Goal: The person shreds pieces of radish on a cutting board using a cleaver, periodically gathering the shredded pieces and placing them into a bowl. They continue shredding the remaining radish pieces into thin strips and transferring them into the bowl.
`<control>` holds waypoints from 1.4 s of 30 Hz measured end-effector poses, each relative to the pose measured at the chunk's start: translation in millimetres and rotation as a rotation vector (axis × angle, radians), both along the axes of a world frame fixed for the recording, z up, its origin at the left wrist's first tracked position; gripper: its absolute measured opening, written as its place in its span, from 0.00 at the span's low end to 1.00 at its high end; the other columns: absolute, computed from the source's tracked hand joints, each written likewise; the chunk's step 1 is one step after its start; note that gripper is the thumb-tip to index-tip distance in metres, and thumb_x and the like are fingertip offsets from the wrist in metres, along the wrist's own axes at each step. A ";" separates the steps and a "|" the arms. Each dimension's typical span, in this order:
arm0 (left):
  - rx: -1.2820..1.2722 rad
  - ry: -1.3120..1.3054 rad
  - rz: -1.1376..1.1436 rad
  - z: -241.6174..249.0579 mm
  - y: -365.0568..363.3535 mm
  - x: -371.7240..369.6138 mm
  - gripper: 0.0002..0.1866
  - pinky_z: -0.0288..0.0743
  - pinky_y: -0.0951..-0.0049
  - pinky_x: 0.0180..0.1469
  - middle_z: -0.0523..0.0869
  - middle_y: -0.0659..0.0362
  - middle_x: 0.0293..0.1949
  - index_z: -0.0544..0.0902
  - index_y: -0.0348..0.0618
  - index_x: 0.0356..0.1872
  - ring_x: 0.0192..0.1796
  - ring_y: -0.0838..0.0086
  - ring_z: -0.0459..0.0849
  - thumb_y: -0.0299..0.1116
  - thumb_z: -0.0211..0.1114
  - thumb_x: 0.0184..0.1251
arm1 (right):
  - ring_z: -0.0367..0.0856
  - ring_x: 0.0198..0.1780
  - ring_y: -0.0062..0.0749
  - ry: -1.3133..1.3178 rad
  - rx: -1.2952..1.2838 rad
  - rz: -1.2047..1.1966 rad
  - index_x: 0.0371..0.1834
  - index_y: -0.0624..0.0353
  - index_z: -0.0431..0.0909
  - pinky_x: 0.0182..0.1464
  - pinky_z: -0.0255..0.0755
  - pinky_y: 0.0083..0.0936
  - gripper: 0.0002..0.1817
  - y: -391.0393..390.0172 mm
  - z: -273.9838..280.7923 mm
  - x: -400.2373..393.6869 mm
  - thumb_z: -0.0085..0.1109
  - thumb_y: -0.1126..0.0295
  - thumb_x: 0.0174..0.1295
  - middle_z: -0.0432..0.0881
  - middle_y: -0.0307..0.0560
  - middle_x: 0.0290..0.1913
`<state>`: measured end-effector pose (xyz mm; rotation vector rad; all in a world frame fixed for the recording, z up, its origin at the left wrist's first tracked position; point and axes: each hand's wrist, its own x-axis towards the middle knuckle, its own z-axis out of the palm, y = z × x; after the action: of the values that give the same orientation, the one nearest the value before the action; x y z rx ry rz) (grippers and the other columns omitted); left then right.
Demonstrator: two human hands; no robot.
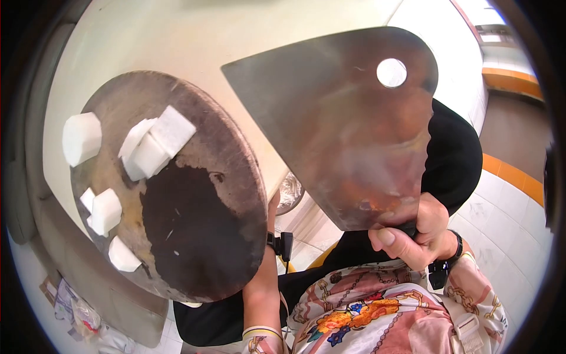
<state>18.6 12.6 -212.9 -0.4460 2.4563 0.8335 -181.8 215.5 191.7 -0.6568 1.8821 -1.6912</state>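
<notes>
My right hand [415, 233] is closed round the handle of a broad cleaver [348, 130], its blade raised in front of me. The steel blade has a round hole near its far corner and brownish stains. To its left is a round, worn wooden cutting board [236, 159] with a large dark wet patch. On the board lie white cut chunks [171, 131] that look like radish, several in all, some at its left edge, such as one thick piece [81, 138]. My left hand [274, 203] is mostly hidden behind the board's right edge; its fingers do not show.
A pale tabletop [159, 35] stretches behind the board. A grey sofa-like edge [88, 259] runs along the left, with plastic bags [76, 310] on the floor beyond. A metal bowl [289, 194] shows partly below the blade. White floor tiles [501, 218] lie at right.
</notes>
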 end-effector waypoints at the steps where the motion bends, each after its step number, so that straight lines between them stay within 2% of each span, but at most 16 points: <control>1: 0.003 -0.002 -0.004 0.1 0.9 1.4 0.24 0.68 0.57 0.67 0.70 0.42 0.65 0.71 0.34 0.62 0.66 0.47 0.70 0.22 0.54 0.62 | 0.80 0.22 0.32 0.034 0.006 0.003 0.38 0.68 0.77 0.25 0.70 0.22 0.03 0.4 -0.9 1.0 0.59 0.80 0.62 0.82 0.46 0.26; 8: 0.045 0.030 -0.024 9.4 15.1 1.0 0.24 0.68 0.57 0.67 0.71 0.42 0.65 0.71 0.34 0.62 0.67 0.48 0.70 0.23 0.54 0.62 | 0.81 0.22 0.33 -0.001 0.013 -0.023 0.37 0.68 0.77 0.25 0.70 0.24 0.04 -2.0 1.6 2.7 0.60 0.80 0.61 0.82 0.46 0.25; 16: 0.079 0.095 -0.028 23.4 16.8 -29.5 0.24 0.68 0.57 0.66 0.71 0.43 0.65 0.71 0.34 0.62 0.67 0.48 0.70 0.23 0.55 0.63 | 0.81 0.22 0.32 -0.013 0.077 0.058 0.37 0.68 0.77 0.25 0.71 0.24 0.03 1.7 7.1 0.1 0.59 0.80 0.61 0.82 0.45 0.25; 20: 0.069 0.063 -0.087 41.4 9.3 -43.5 0.24 0.68 0.57 0.66 0.71 0.43 0.65 0.71 0.34 0.62 0.67 0.49 0.70 0.23 0.55 0.63 | 0.81 0.21 0.33 -0.011 0.039 -0.008 0.35 0.68 0.77 0.25 0.71 0.23 0.03 2.4 3.4 2.5 0.60 0.80 0.60 0.82 0.46 0.25; 22: 0.066 -0.012 -0.145 50.8 3.2 -39.0 0.24 0.68 0.57 0.66 0.71 0.43 0.65 0.71 0.34 0.62 0.67 0.49 0.70 0.23 0.55 0.63 | 0.74 0.17 0.21 0.131 0.056 0.061 0.37 0.67 0.74 0.20 0.66 0.19 0.04 4.4 0.2 2.3 0.53 0.77 0.66 0.81 0.42 0.21; 24: -0.030 -0.014 -0.255 52.6 -4.3 -26.4 0.24 0.68 0.57 0.66 0.71 0.43 0.65 0.71 0.34 0.62 0.67 0.49 0.70 0.23 0.55 0.63 | 0.75 0.18 0.21 0.138 0.037 0.020 0.37 0.67 0.74 0.21 0.67 0.19 0.03 3.6 -3.4 7.2 0.53 0.77 0.66 0.81 0.42 0.22; 26: -0.260 0.085 -0.413 47.0 -11.5 -14.3 0.21 0.70 0.58 0.65 0.70 0.48 0.66 0.71 0.37 0.62 0.67 0.54 0.70 0.27 0.54 0.68 | 0.75 0.18 0.22 0.146 0.025 -0.024 0.38 0.67 0.73 0.22 0.68 0.20 0.03 3.0 -6.4 12.3 0.54 0.77 0.66 0.81 0.43 0.22; 28: -0.211 -0.049 -0.326 39.4 -17.7 -15.0 0.20 0.68 0.57 0.66 0.69 0.50 0.67 0.71 0.36 0.61 0.68 0.55 0.68 0.29 0.54 0.69 | 0.77 0.20 0.24 0.183 -0.008 -0.022 0.38 0.67 0.73 0.24 0.70 0.21 0.03 2.7 -10.4 13.0 0.55 0.78 0.66 0.82 0.45 0.25; 29: -0.286 0.089 -0.312 33.1 -18.2 -2.9 0.22 0.61 0.54 0.70 0.69 0.50 0.68 0.70 0.34 0.63 0.71 0.55 0.64 0.30 0.54 0.69 | 0.79 0.22 0.27 0.163 -0.014 -0.001 0.38 0.67 0.72 0.25 0.71 0.21 0.03 3.4 -10.6 12.9 0.56 0.79 0.65 0.83 0.46 0.26; 30: -0.286 0.089 -0.315 24.9 -20.3 5.6 0.22 0.61 0.54 0.70 0.69 0.50 0.68 0.70 0.34 0.63 0.71 0.55 0.64 0.30 0.54 0.69 | 0.79 0.22 0.27 0.163 -0.014 -0.004 0.38 0.67 0.72 0.25 0.71 0.21 0.03 6.0 -11.1 12.5 0.56 0.79 0.65 0.83 0.46 0.26; 32: -0.397 0.116 -0.386 29.5 -25.2 6.3 0.24 0.53 0.51 0.73 0.66 0.48 0.69 0.69 0.32 0.65 0.73 0.53 0.60 0.30 0.55 0.69 | 0.81 0.23 0.28 0.176 -0.021 -0.005 0.38 0.66 0.73 0.25 0.71 0.22 0.03 5.6 -11.0 11.7 0.56 0.79 0.64 0.84 0.47 0.27; 33: -0.320 0.025 -0.316 31.3 -27.2 6.7 0.26 0.48 0.50 0.75 0.64 0.45 0.70 0.67 0.31 0.66 0.74 0.51 0.58 0.29 0.56 0.67 | 0.81 0.23 0.28 0.174 -0.021 -0.007 0.38 0.66 0.73 0.25 0.71 0.22 0.03 5.6 -12.2 12.3 0.56 0.79 0.64 0.84 0.47 0.27; 38: -0.228 -0.046 -0.195 30.4 -32.3 7.3 0.28 0.50 0.49 0.75 0.62 0.43 0.71 0.67 0.30 0.66 0.74 0.49 0.58 0.26 0.57 0.65 | 0.82 0.23 0.29 0.229 -0.022 -0.025 0.38 0.66 0.73 0.25 0.72 0.22 0.04 7.3 -13.5 14.7 0.57 0.80 0.63 0.84 0.47 0.27; 40: -0.069 -0.123 -0.168 22.1 -34.6 12.8 0.26 0.52 0.49 0.74 0.62 0.44 0.72 0.68 0.31 0.65 0.74 0.49 0.57 0.26 0.57 0.65 | 0.82 0.23 0.29 0.230 -0.017 -0.014 0.39 0.67 0.72 0.25 0.72 0.22 0.04 6.7 -9.8 12.3 0.57 0.80 0.63 0.84 0.48 0.27; 42: -0.104 -0.069 -0.174 26.9 -24.5 18.6 0.25 0.54 0.49 0.74 0.63 0.45 0.71 0.69 0.31 0.64 0.73 0.49 0.59 0.26 0.56 0.65 | 0.83 0.23 0.29 0.230 -0.015 0.001 0.39 0.67 0.72 0.25 0.72 0.22 0.04 7.8 -10.6 10.2 0.57 0.81 0.63 0.84 0.48 0.27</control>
<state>37.1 -11.9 -186.0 -0.2869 2.4409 0.6120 -171.5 223.3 181.1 -0.8910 2.0249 -1.6916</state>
